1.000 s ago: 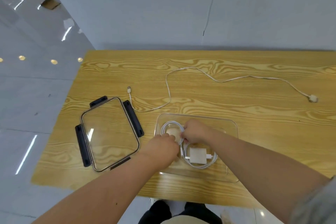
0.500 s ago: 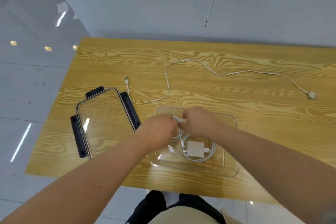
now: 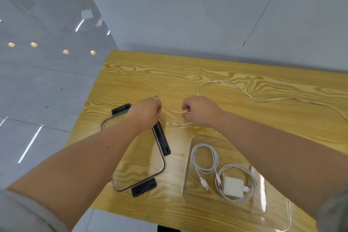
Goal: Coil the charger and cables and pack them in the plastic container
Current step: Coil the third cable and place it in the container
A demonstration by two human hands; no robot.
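A clear plastic container [image 3: 190,171] sits at the table's near right. Inside lie a coiled white cable [image 3: 204,158] and a white charger block [image 3: 232,186] ringed by its own coiled cord. A long white cable [image 3: 263,100] trails loose across the wooden table toward the right. My left hand [image 3: 146,113] is closed on that cable's USB end, the plug sticking out above my fist. My right hand [image 3: 199,111] pinches the same cable a short way along. Both hands are beyond the container, over the table.
The container's lid [image 3: 163,164], clear with black clips, lies flat to the left of the container, partly under my left forearm. The table's left edge drops to a grey tiled floor. A grey wall stands behind the table.
Both hands have left the container and moved up to the loose cable on the table, taking hold of its USB end. The view has swung left.
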